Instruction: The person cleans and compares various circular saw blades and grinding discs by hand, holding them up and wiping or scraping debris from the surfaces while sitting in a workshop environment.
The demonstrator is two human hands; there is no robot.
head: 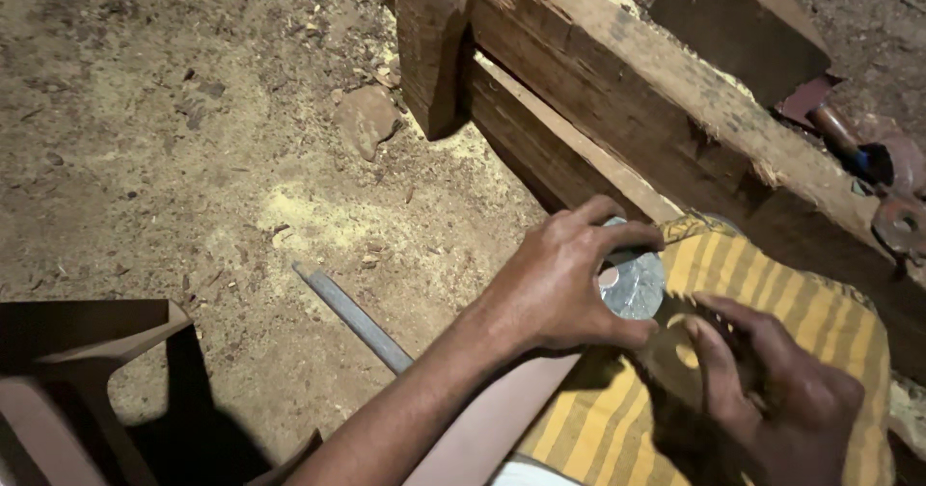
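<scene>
My left hand [564, 283] reaches in from the lower left, its fingers and thumb closed around a shiny round silver metal piece [637, 285]. Just below it, my right hand [776, 394] grips a dark round toothed disc [670, 359] with a hole in its centre. The disc's edge is partly hidden by my fingers. Both hands are over a yellow and brown striped cloth [810, 303] that lies across my lap. The silver piece and the disc sit close together; whether they touch is unclear.
Heavy wooden beams [617, 71] run diagonally from the top centre to the right. A grey metal bar [352, 317] lies on the dirt and sawdust. A dark plastic chair [87, 351] stands lower left. A rusty tool with a blue part [873, 163] rests far right.
</scene>
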